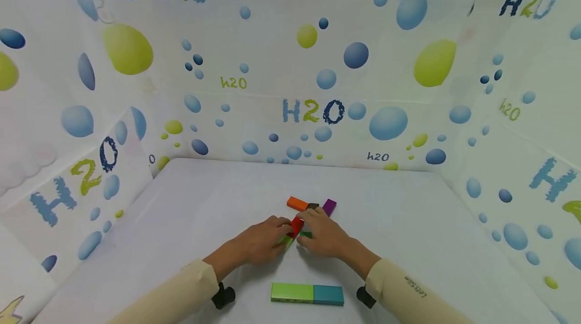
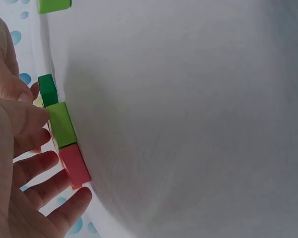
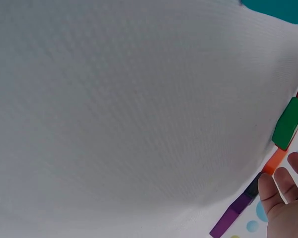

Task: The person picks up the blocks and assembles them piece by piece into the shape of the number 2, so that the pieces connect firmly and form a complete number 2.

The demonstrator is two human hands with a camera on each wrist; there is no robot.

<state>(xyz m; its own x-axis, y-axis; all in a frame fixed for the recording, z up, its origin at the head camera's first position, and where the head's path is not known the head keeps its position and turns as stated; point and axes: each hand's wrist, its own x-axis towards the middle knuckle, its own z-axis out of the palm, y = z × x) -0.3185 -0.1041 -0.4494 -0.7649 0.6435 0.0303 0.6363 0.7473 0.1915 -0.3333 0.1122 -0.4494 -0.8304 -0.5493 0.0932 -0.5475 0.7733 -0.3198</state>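
I put the red block (image 1: 297, 225) just below and right of the head frame's centre, between the two hands, with the light green block (image 1: 288, 241) at its lower-left end. Together they make a slanting line, long axis running from lower left to upper right, and I judge that slant to be the relation that matters most here.

The left hand (image 1: 265, 238) comes in from the lower left and is the nearer one to the light green block. In its wrist view the thumb meets that block's edge, while the other fingers bend loosely beside the light green and red blocks; I cannot tell whether they grip.

The right hand (image 1: 324, 233) reaches in from the lower right, its fingers bent around the dark green block (image 1: 306, 234), which lies just right of the red one. The hand hides the contact, so I cannot tell whether it holds anything.

Above the hands I see an orange block (image 1: 297, 203), a blackish block (image 1: 313, 206) and a purple block (image 1: 330, 207). Lower in the frame, on the white tabletop (image 1: 204, 203), a lime block (image 1: 292, 292) and a teal block (image 1: 329, 294) lie end to end, left to right.
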